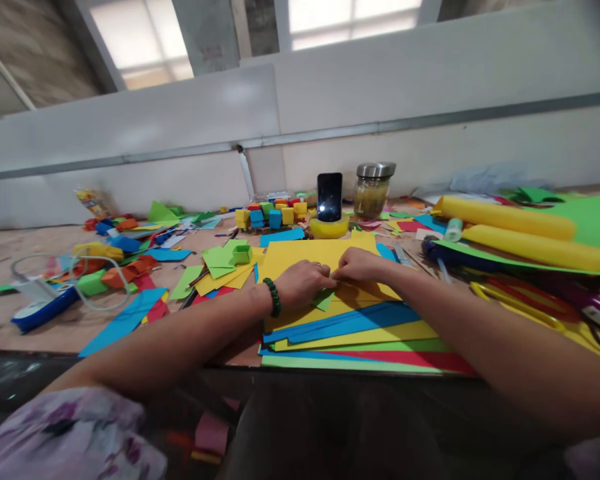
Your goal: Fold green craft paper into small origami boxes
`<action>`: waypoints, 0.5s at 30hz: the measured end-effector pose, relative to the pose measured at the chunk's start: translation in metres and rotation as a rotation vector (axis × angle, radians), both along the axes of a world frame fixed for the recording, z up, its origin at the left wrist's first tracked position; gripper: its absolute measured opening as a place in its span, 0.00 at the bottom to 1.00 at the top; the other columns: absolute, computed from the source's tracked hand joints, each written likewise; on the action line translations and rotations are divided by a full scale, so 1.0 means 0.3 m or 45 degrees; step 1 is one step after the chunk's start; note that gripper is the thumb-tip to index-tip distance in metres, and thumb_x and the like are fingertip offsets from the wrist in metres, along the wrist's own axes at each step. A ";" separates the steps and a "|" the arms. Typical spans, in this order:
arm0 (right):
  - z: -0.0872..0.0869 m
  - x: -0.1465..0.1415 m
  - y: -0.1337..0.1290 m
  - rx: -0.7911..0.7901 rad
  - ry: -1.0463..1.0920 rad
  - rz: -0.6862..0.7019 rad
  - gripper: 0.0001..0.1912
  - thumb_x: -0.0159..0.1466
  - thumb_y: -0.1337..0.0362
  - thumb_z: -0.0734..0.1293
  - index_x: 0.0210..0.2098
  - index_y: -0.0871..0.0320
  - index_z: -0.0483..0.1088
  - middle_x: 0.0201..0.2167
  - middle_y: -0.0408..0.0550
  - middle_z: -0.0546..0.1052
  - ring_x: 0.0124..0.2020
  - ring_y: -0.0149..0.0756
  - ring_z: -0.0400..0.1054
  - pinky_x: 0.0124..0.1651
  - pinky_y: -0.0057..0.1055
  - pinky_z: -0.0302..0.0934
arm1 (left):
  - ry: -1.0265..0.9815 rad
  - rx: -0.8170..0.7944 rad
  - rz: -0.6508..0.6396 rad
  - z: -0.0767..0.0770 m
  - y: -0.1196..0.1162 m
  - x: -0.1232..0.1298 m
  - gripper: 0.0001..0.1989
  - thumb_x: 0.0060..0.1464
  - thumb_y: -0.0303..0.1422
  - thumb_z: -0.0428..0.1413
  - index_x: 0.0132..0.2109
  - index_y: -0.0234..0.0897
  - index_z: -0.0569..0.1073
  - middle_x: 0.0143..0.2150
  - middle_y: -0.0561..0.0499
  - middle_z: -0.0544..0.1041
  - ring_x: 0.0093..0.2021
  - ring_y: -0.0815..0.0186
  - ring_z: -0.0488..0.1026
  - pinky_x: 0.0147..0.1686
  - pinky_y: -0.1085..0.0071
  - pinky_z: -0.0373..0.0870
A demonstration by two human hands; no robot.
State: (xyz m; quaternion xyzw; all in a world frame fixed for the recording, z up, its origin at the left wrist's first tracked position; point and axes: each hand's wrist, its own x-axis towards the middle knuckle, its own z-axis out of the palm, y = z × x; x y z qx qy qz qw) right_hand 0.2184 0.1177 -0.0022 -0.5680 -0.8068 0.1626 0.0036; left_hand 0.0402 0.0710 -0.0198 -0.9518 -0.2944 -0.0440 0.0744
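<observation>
Both hands meet over a stack of coloured sheets, topped by a yellow sheet (300, 252). A small green paper piece (324, 300) lies beneath my left hand (304, 285), whose fingers are bent and pressed together at its upper edge. My right hand (357, 265) is closed in a pinch beside it, the fingertips of both hands nearly touching. What the fingertips hold is too small to make out. Blue strips (350, 321) lie across the stack just in front of the hands.
A phone (329, 197) stands on a yellow ring (329, 227) behind the stack, beside a lidded jar (374, 193). Paper cubes (275, 218), scraps and a blue glue gun (45, 308) are at left. Yellow rolls (510, 219) and yellow scissors (517, 305) lie right.
</observation>
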 end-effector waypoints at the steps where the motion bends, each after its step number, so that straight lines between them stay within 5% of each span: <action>1: 0.001 -0.001 0.000 0.001 -0.007 0.002 0.14 0.52 0.57 0.67 0.17 0.60 0.71 0.14 0.42 0.65 0.22 0.32 0.59 0.24 0.29 0.47 | -0.015 0.020 -0.015 -0.006 -0.002 -0.008 0.14 0.58 0.27 0.48 0.46 0.40 0.75 0.39 0.48 0.75 0.40 0.63 0.71 0.39 0.69 0.62; 6: 0.010 0.000 -0.004 -0.007 -0.012 0.026 0.14 0.53 0.57 0.66 0.16 0.59 0.69 0.14 0.42 0.63 0.21 0.30 0.57 0.24 0.29 0.47 | -0.033 -0.036 -0.024 0.012 -0.045 -0.030 0.14 0.55 0.30 0.51 0.48 0.44 0.74 0.44 0.50 0.75 0.43 0.63 0.71 0.45 0.64 0.60; 11: 0.012 0.003 -0.003 -0.027 0.009 0.053 0.17 0.53 0.54 0.67 0.16 0.59 0.69 0.15 0.43 0.66 0.21 0.30 0.57 0.24 0.29 0.47 | 0.101 -0.017 -0.073 0.076 -0.153 -0.035 0.12 0.57 0.30 0.48 0.45 0.40 0.73 0.44 0.47 0.76 0.50 0.58 0.67 0.56 0.55 0.51; 15: -0.011 0.031 0.024 -0.024 0.057 0.106 0.17 0.53 0.51 0.68 0.20 0.59 0.72 0.18 0.45 0.71 0.22 0.32 0.60 0.25 0.30 0.49 | 0.108 -0.065 -0.087 0.079 -0.207 -0.053 0.16 0.57 0.33 0.47 0.51 0.37 0.70 0.46 0.44 0.75 0.48 0.56 0.67 0.57 0.52 0.50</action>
